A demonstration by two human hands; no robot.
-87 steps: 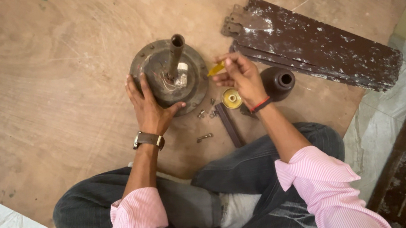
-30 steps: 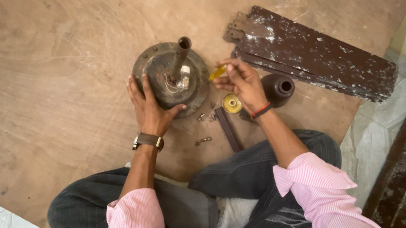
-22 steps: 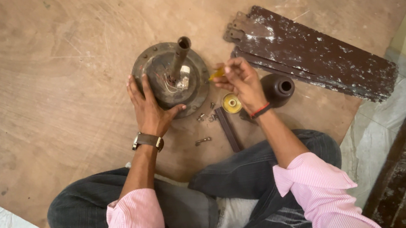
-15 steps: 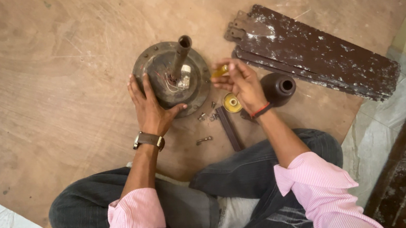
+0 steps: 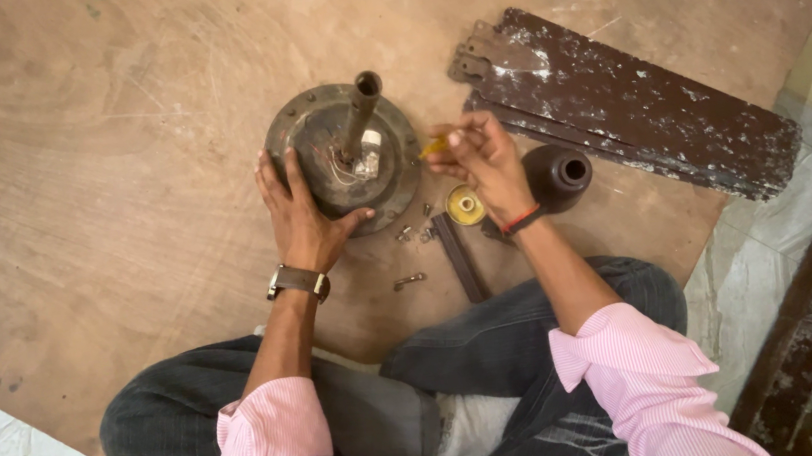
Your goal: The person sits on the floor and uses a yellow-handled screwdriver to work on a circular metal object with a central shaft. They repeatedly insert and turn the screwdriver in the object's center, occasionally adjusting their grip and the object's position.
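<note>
A dark bar (image 5: 459, 271) and loose screws (image 5: 409, 280) lie nearest the knees. The left hand (image 5: 302, 214) rests spread on the round motor housing (image 5: 343, 154), wires inside; the right hand (image 5: 484, 154) pinches a small yellow tool (image 5: 433, 145). A dark cup (image 5: 558, 177) stands beside stacked blades (image 5: 624, 104).

The person wears pink striped sleeves (image 5: 266, 444), dark jeans (image 5: 499, 349), a wristwatch (image 5: 298, 281), and a red wristband (image 5: 523, 220).
</note>
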